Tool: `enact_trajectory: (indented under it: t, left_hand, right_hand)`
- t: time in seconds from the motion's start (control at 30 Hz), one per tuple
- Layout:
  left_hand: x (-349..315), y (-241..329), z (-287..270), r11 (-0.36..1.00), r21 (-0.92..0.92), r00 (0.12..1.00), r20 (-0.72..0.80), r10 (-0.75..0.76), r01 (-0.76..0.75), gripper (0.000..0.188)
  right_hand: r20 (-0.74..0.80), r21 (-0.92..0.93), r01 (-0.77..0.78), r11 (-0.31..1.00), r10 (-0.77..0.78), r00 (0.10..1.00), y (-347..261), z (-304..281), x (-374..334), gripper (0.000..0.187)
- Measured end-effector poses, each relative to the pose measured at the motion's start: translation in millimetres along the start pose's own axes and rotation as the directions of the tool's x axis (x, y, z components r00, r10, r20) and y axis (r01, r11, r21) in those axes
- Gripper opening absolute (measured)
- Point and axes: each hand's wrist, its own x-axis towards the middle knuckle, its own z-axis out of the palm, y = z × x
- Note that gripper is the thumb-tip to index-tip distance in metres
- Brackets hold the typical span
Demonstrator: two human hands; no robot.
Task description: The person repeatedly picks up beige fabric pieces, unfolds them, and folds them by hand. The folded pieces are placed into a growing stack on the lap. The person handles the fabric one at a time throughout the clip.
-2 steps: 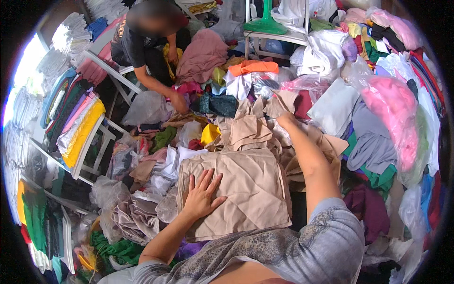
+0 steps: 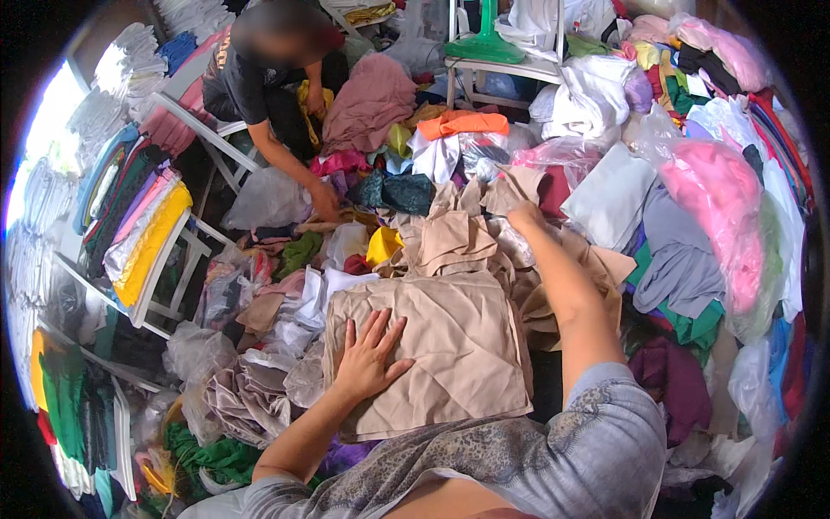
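Spread flat, my left hand (image 2: 370,353) rests on the left part of a stack of beige cloth pieces (image 2: 458,346) in front of me. My right arm stretches forward, and my right hand (image 2: 522,214) is at a loose beige cloth piece (image 2: 510,190) beyond the stack. Its fingers look closed on the cloth's near edge, though they are partly hidden behind the hand. More crumpled beige cloth (image 2: 445,238) lies heaped between the stack and that piece.
Mixed fabric and plastic bags surround me. A yellow cloth (image 2: 384,246) and dark teal cloth (image 2: 406,192) lie ahead. A co-worker (image 2: 277,95) reaches into the pile at far left. White chairs (image 2: 164,285) hold folded cloth on the left; pink bagged fabric (image 2: 713,199) is at right.
The co-worker's reaching hand has shifted slightly. My two hands and the beige stack stay practically where they were.
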Motion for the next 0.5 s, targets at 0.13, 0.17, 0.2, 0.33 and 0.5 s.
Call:
enact_trajectory:
  t: [0.13, 0.17, 0.2, 0.33, 0.5]
  left_hand:
    - [15.4, -3.0, -32.3, 0.995, -0.093, 0.977, 0.212, -0.010, 0.031, 0.082]
    - [25.7, -8.0, -46.9, 0.986, -0.157, 0.949, 0.317, 0.004, 0.049, 0.081]
    - [39.5, -10.0, -59.9, 0.993, -0.112, 0.942, 0.328, 0.074, -0.039, 0.073]
    - [112.5, 0.2, -108.7, 0.945, -0.240, 0.964, 0.092, 0.248, -0.221, 0.055]
    - [208.3, 39.4, -134.0, 0.855, -0.213, 0.845, -0.383, 0.372, -0.473, 0.058]
  right_hand:
    - [-0.236, 0.123, 0.149, 0.981, -0.116, 0.965, -1.8, -58.6, -3.1, 0.035]
    - [-0.295, 0.160, 0.193, 0.968, -0.140, 0.945, -4.1, -76.9, -5.4, 0.038]
    - [-0.385, 0.188, 0.246, 0.951, -0.159, 0.909, -7.4, -94.7, -9.4, 0.035]
    - [-0.478, 0.154, 0.370, 0.916, -0.259, 0.839, -39.2, -173.6, -26.0, 0.018]
    - [-0.428, 0.238, 0.616, 0.751, -0.488, 0.761, -67.6, -242.6, -90.8, 0.018]
